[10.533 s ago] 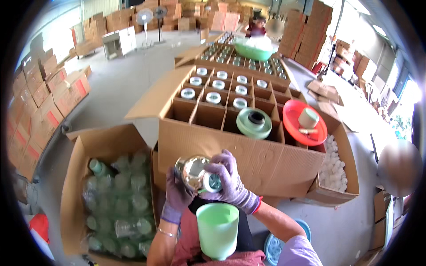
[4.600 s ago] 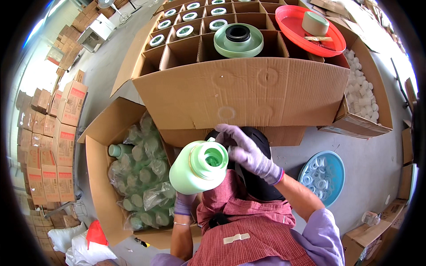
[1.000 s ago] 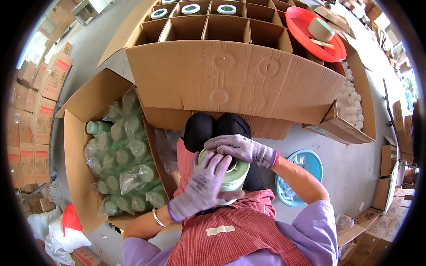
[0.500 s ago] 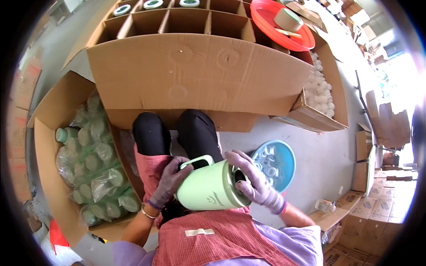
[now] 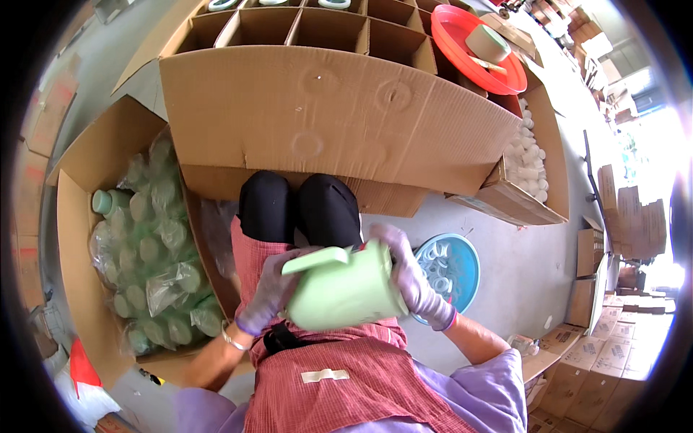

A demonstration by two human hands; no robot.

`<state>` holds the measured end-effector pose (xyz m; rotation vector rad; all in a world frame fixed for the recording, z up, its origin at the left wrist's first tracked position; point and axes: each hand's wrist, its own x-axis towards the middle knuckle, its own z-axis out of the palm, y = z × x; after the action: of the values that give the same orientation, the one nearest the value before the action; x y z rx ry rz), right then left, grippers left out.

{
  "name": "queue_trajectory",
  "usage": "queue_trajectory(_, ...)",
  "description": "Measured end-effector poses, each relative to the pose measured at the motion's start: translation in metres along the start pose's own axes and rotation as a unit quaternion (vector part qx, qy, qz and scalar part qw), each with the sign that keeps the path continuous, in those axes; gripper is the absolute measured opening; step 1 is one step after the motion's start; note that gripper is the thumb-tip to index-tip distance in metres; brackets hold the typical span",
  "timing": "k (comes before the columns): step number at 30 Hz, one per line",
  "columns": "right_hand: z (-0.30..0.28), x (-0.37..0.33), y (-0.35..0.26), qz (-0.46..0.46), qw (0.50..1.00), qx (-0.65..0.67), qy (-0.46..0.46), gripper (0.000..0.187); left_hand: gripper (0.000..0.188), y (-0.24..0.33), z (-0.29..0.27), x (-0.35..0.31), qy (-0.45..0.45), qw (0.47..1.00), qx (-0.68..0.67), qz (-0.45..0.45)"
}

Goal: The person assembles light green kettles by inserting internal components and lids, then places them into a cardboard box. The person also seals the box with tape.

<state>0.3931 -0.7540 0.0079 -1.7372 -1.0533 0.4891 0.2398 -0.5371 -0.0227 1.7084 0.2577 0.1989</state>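
Blue basin [image 5: 473,268] apparently on grey floor [image 5: 520,281]

The jug [image 5: 345,290] is pale green, the apron [image 5: 354,397] checked red, the basin [image 5: 471,264] blue.

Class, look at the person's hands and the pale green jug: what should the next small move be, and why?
Probably tip the pale green jug upright: it is held nearly sideways, with the left hand gripping one end and the right hand at the other, so both seem placed to steady the turn.
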Motion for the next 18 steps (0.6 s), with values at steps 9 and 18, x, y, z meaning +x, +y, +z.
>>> queue_trajectory(9, -0.011, 0.038, -0.02, -0.162, 0.986, -0.032, 0.038, 0.064, 0.022, 0.067, -0.029, 0.035, 0.029, 0.991, 0.08, 0.101)
queue_trajectory(18, -0.025, 0.049, -0.01, -0.278, 0.958, -0.045, 0.05, 0.055, 0.02, 0.079, -0.026, 0.041, 0.004, 0.995, -0.073, -0.074)
